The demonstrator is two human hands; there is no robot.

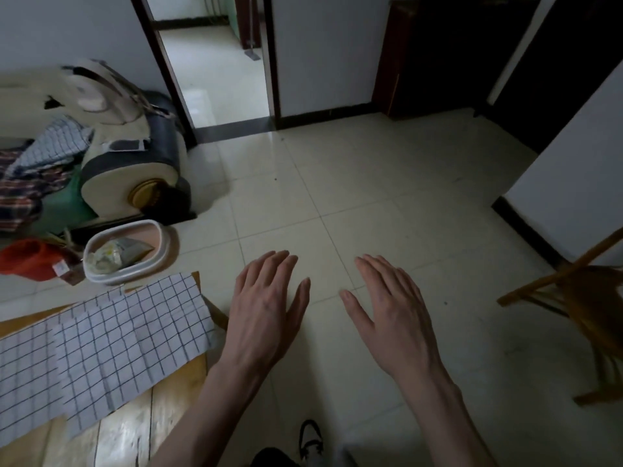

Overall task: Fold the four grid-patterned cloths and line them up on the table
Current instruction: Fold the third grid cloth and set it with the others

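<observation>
Both hands are out in front, palms down, over the tiled floor (371, 197) and off the right-hand edge of the tabletop (161, 409). The left hand (266, 308) hovers just beside that edge, its fingers (269, 264) stretched out, loosely spread, gripping nothing. The right hand (391, 308) is farther from the tabletop, level with the left and apart from it, fingers (377, 267) likewise extended and slightly fanned, thumb out to the side, holding nothing.

On the wooden tabletop lie the grid-patterned cloths (111, 338), white with dark lines, flat and overlapping one another. The nearest one reaches the tabletop's right edge, just short of the left wrist; another runs off toward the frame's left side. How many are there I cannot tell, since they overlap and the frame cuts them off.

Beyond the tabletop's far edge sits a white oval bin (128, 251) on the floor with scraps inside, and beside it something red (30, 257). Farther back from the tabletop stands a cream and dark sofa (135, 156) heaped with checked clothing (43, 156). Well away from the tabletop, past the right hand, a wooden chair (580, 305) shows in part. Below the hands, near the tabletop's front corner, a black-and-white shoe (310, 436) peeks in.
</observation>
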